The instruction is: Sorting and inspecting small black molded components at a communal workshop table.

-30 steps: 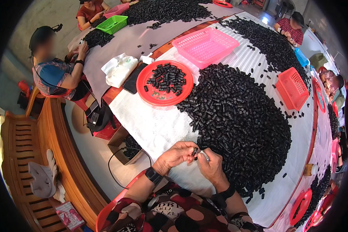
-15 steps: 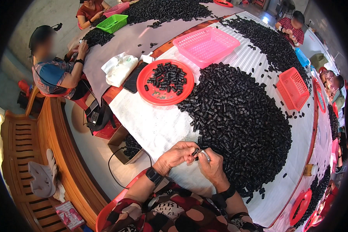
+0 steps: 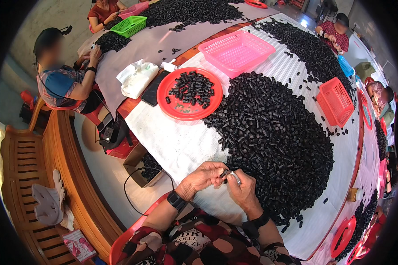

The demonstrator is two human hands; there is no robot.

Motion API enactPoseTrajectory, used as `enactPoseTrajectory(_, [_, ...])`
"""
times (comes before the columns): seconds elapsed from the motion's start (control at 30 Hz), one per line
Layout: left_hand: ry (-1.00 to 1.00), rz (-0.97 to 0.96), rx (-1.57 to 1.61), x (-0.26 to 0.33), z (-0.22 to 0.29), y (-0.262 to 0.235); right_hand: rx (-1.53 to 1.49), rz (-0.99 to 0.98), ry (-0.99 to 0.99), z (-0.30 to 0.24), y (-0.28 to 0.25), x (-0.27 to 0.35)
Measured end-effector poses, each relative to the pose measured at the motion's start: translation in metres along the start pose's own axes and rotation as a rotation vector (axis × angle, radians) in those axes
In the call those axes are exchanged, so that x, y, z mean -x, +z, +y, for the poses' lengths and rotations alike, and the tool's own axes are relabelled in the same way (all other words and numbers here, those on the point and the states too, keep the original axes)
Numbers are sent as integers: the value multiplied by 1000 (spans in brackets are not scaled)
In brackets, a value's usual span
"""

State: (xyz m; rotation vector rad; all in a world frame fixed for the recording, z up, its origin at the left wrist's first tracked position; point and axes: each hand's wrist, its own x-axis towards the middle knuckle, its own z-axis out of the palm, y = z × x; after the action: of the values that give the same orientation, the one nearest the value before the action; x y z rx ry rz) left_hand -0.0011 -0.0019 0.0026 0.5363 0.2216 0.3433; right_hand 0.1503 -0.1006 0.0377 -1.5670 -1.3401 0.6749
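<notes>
Close together at the near edge of the big heap, both hands are closed. My left hand (image 3: pixel 202 177) pinches a small black cylindrical piece (image 3: pixel 224 173) between thumb and fingertips. My right hand (image 3: pixel 244 191) grips a small silvery metal tool (image 3: pixel 235 177) whose tip meets the piece; its exact kind is hidden by the fingers. Just beyond and to the right spreads the heap of black cylindrical pieces (image 3: pixel 274 141) on a white cloth (image 3: pixel 163 134). Farther off, a red round plate (image 3: pixel 163 106) bears a smaller pile of such pieces.
A pink basket (image 3: pixel 236 66) stands past the heap, a coral basket (image 3: pixel 335 101) to its right. By the plate lie a dark phone (image 3: pixel 152 90) and a white tissue pack (image 3: pixel 135 79). Several people work around the tables; one person (image 3: pixel 64 75) sits at left. A wooden bench (image 3: pixel 26 176) is at lower left.
</notes>
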Motion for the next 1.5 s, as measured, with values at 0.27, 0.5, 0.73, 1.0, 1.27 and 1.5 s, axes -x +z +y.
enactPoseTrajectory(0.27, [-5, 19, 3, 0, 1, 2, 28, -6, -31, -2, 0, -1])
enactPoseTrajectory(0.5, [0, 38, -18, -2, -1, 0, 58, -20, -36, 2, 1, -1])
enactPoseTrajectory(0.73, [5, 7, -4, -1, -2, -4, 34, -1, -10, 1, 1, 0])
enactPoseTrajectory(1.0, [-6, 7, 1, -1, -1, -3, 47, -6, -33, -3, 1, -1])
enactPoseTrajectory(1.27, [4, 32, -14, -1, -1, -1, 52, 15, -33, -3, 0, -2])
enactPoseTrajectory(1.5, [1, 24, -21, -2, 0, -2, 48, 8, -18, -2, 1, -1])
